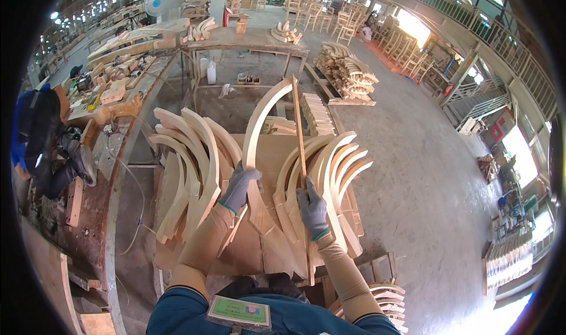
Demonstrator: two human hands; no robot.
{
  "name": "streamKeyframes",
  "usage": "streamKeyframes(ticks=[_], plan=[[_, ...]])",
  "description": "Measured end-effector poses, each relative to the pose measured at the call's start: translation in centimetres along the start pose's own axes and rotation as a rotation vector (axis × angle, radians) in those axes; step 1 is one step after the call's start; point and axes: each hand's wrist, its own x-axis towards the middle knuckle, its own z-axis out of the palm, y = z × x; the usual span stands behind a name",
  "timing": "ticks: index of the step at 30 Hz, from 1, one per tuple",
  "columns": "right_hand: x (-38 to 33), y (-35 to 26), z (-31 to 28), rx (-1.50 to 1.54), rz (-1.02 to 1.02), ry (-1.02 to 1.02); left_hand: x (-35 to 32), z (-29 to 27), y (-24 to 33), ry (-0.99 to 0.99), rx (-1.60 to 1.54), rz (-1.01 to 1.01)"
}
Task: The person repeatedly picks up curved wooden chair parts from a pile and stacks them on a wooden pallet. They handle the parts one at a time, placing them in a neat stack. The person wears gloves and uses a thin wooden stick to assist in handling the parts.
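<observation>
My left hand [240, 187], in a grey glove, is closed round a pale curved wooden piece [258, 120] that stands up and bends over to the right at its top. My right hand [312, 208], gloved too, is closed on a thin straight wooden strip [299, 131]. The strip's upper end meets the tip of the curved piece; its lower end reaches down close to my body. A stack of curved wooden pieces [197, 152] leans to the left of my left hand. More curved pieces [330, 176] stand beside my right hand. Brown cardboard [236, 258] lies beneath them.
A cluttered workbench [115, 185] runs along the left, with a person [50, 143] beside it. Ahead stands a wooden table [242, 37] with small curved parts. Right of it, a pallet [348, 101] carries stacked wood. Further curved pieces [386, 302] sit low at my right.
</observation>
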Motion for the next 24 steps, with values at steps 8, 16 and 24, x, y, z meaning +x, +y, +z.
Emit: streamKeyframes(ticks=[8,16,24], plan=[[1.6,1.9,-1.4,0.035,-0.022,0.089,3.0,1.6,-1.1,-0.025,0.042,0.002],[1.6,3.7,-10.1,0.219,0.234,0.245,11.6,2.0,-8.2,0.047,0.101,-0.212],[0.6,8.1,-14.9,0.248,0.493,0.301,19.8,4.7,-21.3,0.041,0.471,0.102]])
